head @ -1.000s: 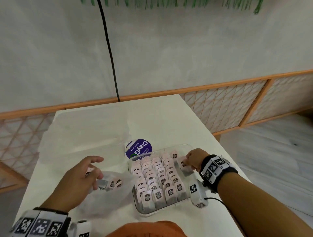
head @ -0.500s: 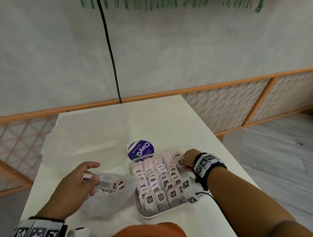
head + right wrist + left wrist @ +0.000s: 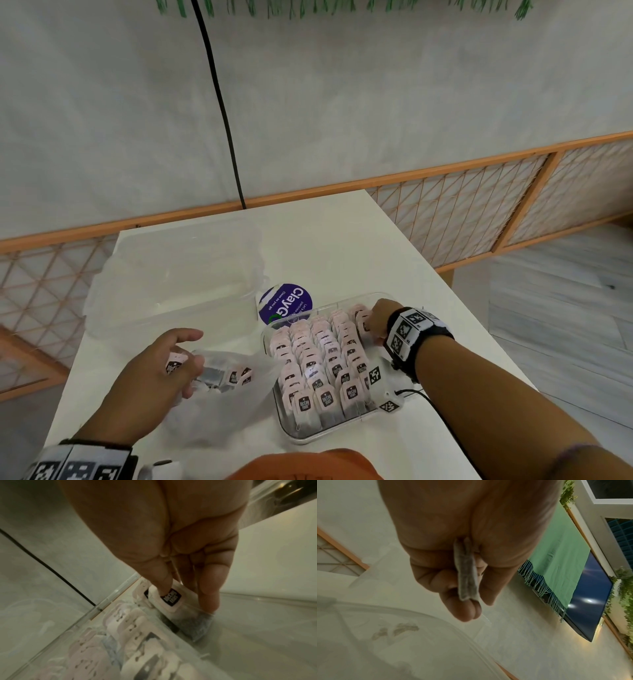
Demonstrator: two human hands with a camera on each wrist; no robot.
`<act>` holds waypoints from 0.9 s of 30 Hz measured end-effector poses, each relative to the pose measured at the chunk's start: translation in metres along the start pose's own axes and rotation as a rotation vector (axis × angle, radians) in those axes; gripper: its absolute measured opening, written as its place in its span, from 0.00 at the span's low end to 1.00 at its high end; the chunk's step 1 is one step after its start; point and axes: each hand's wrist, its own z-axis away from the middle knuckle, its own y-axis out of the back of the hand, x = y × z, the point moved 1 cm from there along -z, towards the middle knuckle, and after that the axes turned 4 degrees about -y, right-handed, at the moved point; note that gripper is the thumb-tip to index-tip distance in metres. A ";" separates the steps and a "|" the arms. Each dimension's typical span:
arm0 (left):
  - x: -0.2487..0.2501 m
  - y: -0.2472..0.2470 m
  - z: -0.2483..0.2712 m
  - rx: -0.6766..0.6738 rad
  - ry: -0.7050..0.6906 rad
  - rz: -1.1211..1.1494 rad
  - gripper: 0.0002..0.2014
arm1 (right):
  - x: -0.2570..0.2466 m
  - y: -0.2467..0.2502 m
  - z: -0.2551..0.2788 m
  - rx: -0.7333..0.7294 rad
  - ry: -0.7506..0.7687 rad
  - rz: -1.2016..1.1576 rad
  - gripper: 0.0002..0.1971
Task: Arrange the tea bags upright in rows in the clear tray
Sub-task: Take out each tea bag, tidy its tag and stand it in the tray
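Observation:
A clear tray (image 3: 371, 418) on the white table holds several rows of upright pink-tagged tea bags (image 3: 317, 356). At the tray's far right corner my right hand (image 3: 376, 317) pinches one tea bag (image 3: 173, 600) between thumb and fingers, its lower end down on the tray floor beside the last row. To the left, my left hand (image 3: 161, 373) grips a tea bag (image 3: 467, 573) between thumb and fingers, its tag (image 3: 174, 364) showing. It hovers over a clear plastic bag (image 3: 222, 394) with a few more tea bags (image 3: 238, 377) inside.
A purple round sticker or lid (image 3: 286, 303) lies just behind the tray. A clear lid or second container (image 3: 171, 277) sits at the table's back left. A black cable (image 3: 219, 102) runs down the wall. The table's right edge (image 3: 479, 329) is close to the tray.
My right hand has carried its tea bag forward to the tray's far right corner and lowered it. The left hand has stayed at the plastic bag, holding its tea bag.

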 end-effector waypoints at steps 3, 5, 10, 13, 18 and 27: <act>-0.002 0.001 0.000 -0.001 0.002 0.002 0.11 | -0.006 0.001 0.011 -0.014 -0.025 0.102 0.23; -0.004 0.001 0.000 -0.004 0.005 0.007 0.11 | -0.008 0.003 0.022 -0.019 -0.044 0.171 0.27; -0.007 -0.001 -0.002 0.001 0.004 0.003 0.11 | -0.012 0.010 0.052 -0.045 0.006 0.238 0.22; -0.009 -0.001 -0.003 -0.003 0.004 0.004 0.11 | -0.017 0.012 0.061 -0.047 0.026 0.211 0.22; -0.011 0.000 -0.003 -0.041 0.035 0.032 0.16 | -0.018 0.010 0.061 -0.050 0.052 0.257 0.21; 0.008 -0.005 -0.006 -0.127 -0.071 0.152 0.31 | -0.043 0.010 0.063 0.268 0.400 -0.106 0.15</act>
